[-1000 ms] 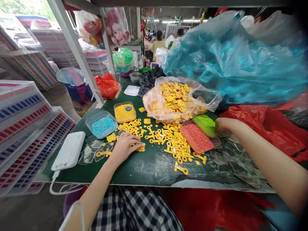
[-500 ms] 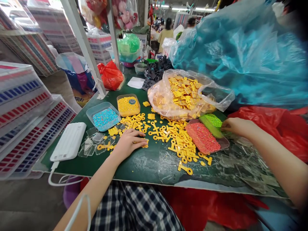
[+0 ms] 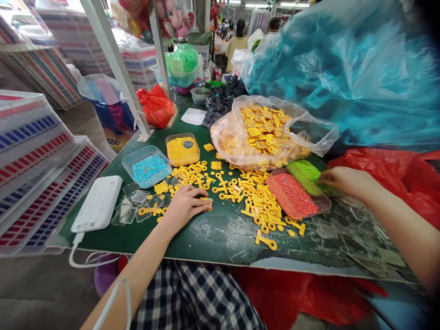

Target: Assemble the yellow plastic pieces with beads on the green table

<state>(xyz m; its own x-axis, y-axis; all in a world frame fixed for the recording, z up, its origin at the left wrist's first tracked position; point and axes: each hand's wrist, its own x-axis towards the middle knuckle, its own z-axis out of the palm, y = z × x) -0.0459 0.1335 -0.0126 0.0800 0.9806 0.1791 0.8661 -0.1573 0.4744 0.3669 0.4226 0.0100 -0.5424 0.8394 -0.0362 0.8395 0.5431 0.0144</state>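
Left hand (image 3: 184, 208): grasping a small yellow plastic piece (image 3: 208, 207), at the flat dark-green surface (image 3: 213, 236); best kept steady.
Right hand (image 3: 338, 178): at the translucent green plastic bead tray (image 3: 303, 180); grip cannot be told; light touch advisable.

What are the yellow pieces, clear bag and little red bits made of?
Yellow pieces: probably hard, shiny plastic, crisply moulded. Clear bag: likely thin, glossy plastic, crinkled and transparent. Little red bits: bright, maybe plastic or glass; too small to tell.
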